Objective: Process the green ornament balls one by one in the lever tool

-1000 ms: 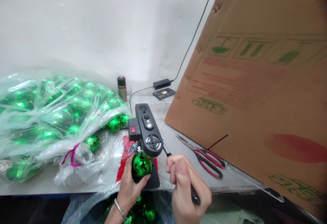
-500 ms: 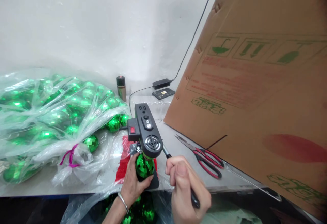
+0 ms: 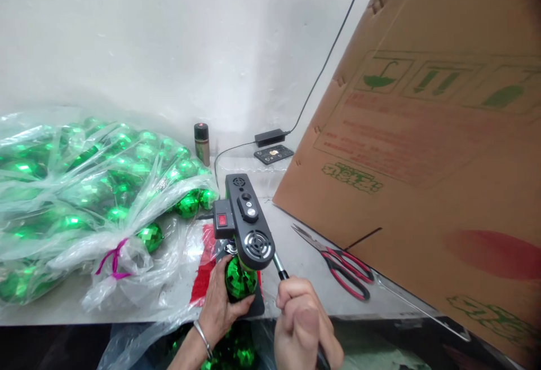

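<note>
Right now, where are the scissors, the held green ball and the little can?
scissors point(image 3: 324, 252): head view, where blades meet handles
green ball point(image 3: 237, 280): head view, faceted front
can point(image 3: 202, 146): head view, side wall

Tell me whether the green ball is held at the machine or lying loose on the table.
Held: the left hand grips the green ball directly beneath the black machine head.

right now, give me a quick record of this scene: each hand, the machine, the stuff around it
left hand: holds a green ball under the black machine
right hand: fingers closed round the lever at the machine's side
right of machine: red-handled scissors, cardboard box
left of machine: tied bag of green balls
at the wall: spray can, power adapter
</note>
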{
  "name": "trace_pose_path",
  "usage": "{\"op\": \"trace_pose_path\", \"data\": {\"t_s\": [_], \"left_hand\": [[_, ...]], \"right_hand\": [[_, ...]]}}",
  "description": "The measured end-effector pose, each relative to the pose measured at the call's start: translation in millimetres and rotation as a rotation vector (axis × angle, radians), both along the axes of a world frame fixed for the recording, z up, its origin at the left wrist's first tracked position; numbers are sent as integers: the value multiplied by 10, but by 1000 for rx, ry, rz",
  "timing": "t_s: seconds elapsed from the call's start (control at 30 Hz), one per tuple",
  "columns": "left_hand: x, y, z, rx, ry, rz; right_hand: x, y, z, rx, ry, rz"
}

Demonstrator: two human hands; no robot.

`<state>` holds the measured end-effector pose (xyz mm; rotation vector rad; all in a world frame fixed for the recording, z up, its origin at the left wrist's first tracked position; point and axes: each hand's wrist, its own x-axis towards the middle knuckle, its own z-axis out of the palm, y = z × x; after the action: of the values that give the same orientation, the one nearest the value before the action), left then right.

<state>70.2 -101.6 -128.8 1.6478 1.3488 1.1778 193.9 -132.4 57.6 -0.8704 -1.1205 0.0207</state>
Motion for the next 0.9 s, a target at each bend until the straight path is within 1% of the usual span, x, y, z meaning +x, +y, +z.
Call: {"op": "trace_pose_path", "data": {"t_s": [0.07,0.13,0.33,0.5,0.73,0.9], "left_hand": [[9,-1,-16,11,2,-1],[17,-1,-15,17,5,-5],[22,4,45,-2,7,-8],[24,17,115,-16,6,-9],[1,48,198,-22,6,-36],[-7,60,217,-15,14,-42]], "right_hand": [[-22,20,47,10,13,-24],[-31,29,50,8,22,-34],[1,12,-98,-6,23,5],[13,23,-170,35,10,45],[72,13,-343,59,10,73],[83,5,-385,50,17,76]]}}
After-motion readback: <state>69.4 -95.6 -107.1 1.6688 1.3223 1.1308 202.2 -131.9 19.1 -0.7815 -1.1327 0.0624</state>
